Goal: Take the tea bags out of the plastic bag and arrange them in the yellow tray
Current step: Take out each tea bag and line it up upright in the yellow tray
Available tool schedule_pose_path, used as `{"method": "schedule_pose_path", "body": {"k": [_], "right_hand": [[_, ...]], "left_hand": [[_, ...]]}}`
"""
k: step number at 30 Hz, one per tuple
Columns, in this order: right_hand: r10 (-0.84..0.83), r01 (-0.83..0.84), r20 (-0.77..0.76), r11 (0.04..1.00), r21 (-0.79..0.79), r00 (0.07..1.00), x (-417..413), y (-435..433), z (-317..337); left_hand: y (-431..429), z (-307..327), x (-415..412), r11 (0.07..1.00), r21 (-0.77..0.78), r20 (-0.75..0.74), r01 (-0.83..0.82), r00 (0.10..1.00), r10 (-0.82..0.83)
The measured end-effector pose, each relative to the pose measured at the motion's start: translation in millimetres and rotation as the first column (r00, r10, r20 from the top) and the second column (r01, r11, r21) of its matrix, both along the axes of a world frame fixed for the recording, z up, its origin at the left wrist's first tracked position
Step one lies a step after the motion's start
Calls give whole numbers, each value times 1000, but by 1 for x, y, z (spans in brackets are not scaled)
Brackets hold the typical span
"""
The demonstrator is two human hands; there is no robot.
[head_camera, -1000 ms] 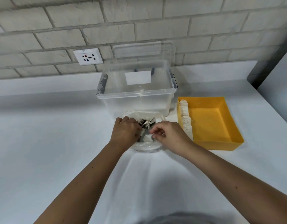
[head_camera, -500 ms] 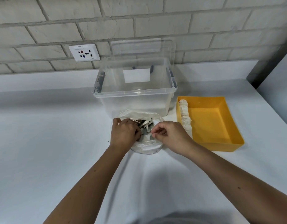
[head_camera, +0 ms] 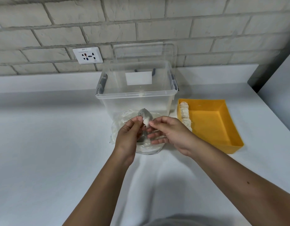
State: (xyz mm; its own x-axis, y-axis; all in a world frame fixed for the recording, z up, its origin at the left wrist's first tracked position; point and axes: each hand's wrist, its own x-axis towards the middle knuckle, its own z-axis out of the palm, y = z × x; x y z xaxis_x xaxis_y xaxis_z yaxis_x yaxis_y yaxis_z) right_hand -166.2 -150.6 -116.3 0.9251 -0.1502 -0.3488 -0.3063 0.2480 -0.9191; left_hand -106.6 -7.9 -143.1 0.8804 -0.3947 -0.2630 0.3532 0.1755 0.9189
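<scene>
A clear plastic bag [head_camera: 119,128] of tea bags lies on the white table in front of the transparent box. Just above it, a grey-white tea bag [head_camera: 146,117] is pinched between my left hand [head_camera: 127,137] and my right hand [head_camera: 171,136], both raised off the bag. My left thumb and forefinger pinch its left side; my right fingertips pinch its lower right corner. The yellow tray [head_camera: 222,128] stands to the right, with a row of several tea bags [head_camera: 186,116] lined along its left wall.
A large transparent storage box [head_camera: 136,93] stands open behind the bag, its lid leaning on the brick wall. A wall socket [head_camera: 87,55] sits at the back left. A grey partition [head_camera: 278,69] rises at the far right, by the table edge.
Both hands have lifted out of the plastic bag's mouth, bringing one tea bag up with them. The camera view has shifted slightly.
</scene>
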Motion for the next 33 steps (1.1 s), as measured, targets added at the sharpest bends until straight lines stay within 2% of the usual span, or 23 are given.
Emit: {"method": "schedule_pose_path", "body": {"k": [2, 5, 7, 9, 10, 13, 15, 18, 22, 25, 29, 33], "right_hand": [[-23, 24, -14, 996, 89, 1000, 1, -3, 2], [-21, 19, 10, 985, 171, 1000, 2, -10, 9], [-14, 11, 56, 999, 52, 998, 4, -15, 13], [41, -18, 110, 979, -205, 993, 8, -19, 17], [81, -34, 129, 943, -331, 988, 10, -20, 19], [192, -75, 160, 834, -547, 968, 17, -19, 26], [215, -84, 168, 820, -566, 962, 23, -15, 28], [153, -48, 166, 859, -509, 974, 30, -8, 21], [-9, 67, 126, 884, -463, 992, 33, 1, -7], [16, 9, 42, 854, -520, 999, 35, 9, -32], [198, -127, 12, 671, -731, 980, 44, 22, -52], [292, -150, 1, 494, -856, 956, 53, 32, -60]], "left_hand": [[3, -1, 0, 999, -16, 13, 33, 999, -33], [10, 0, 3, 991, 80, 96, 108, 989, -116], [15, 5, 8, 986, 29, 84, 166, 982, -168], [21, 15, 15, 976, -81, 29, 203, 979, -201], [24, 21, 19, 973, -60, 53, 225, 974, -222], [28, 30, 28, 929, 254, 221, 271, 918, -328], [27, 33, 33, 876, 410, 259, 255, 888, -379], [28, 33, 40, 849, 486, 264, 206, 892, -368], [34, 20, 48, 897, 438, 257, 65, 947, -194], [40, 11, 52, 943, 332, 174, -6, 983, -55], [49, 14, 54, 979, 204, 49, -26, 999, 17], [54, 18, 59, 988, 154, -16, -23, 1000, 26]]}}
